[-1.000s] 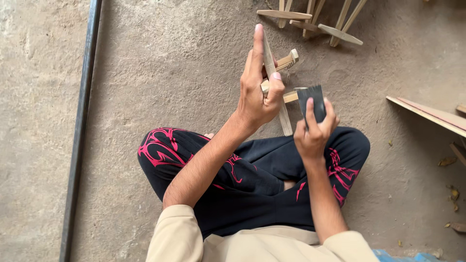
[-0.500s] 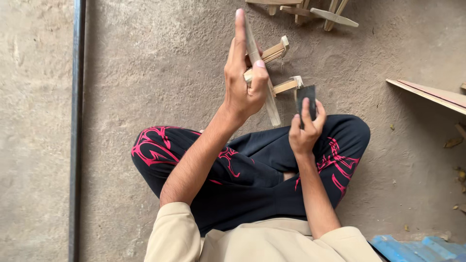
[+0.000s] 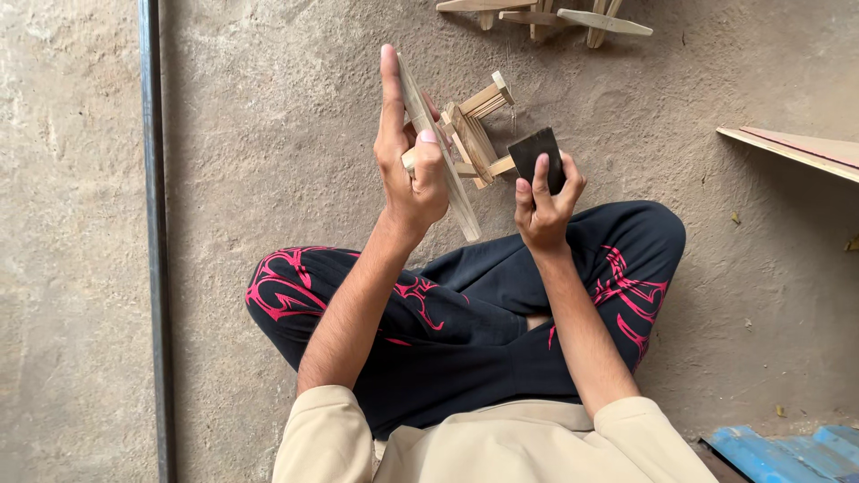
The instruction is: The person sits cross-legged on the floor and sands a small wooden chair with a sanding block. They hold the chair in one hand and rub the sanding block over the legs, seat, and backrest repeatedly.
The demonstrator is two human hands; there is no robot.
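Note:
My left hand (image 3: 407,156) grips a small wooden frame piece (image 3: 465,134), a little stool-like assembly of pale slats, held up in front of me with its flat board edge-on and my forefinger stretched along it. My right hand (image 3: 541,201) holds a dark folded piece of sandpaper (image 3: 535,154) just to the right of the wooden piece, close to its lower slat. I sit cross-legged on a concrete floor in black trousers with red patterns (image 3: 465,313).
More pale wooden pieces (image 3: 546,16) lie on the floor at the top edge. A flat board (image 3: 792,148) juts in from the right. A dark metal pipe (image 3: 154,241) runs down the left side. A blue object (image 3: 787,452) shows at the bottom right.
My left hand has turned the wooden piece, showing more of its slatted frame. The sandpaper in my right hand sits a little higher, beside the frame. The view has shifted slightly.

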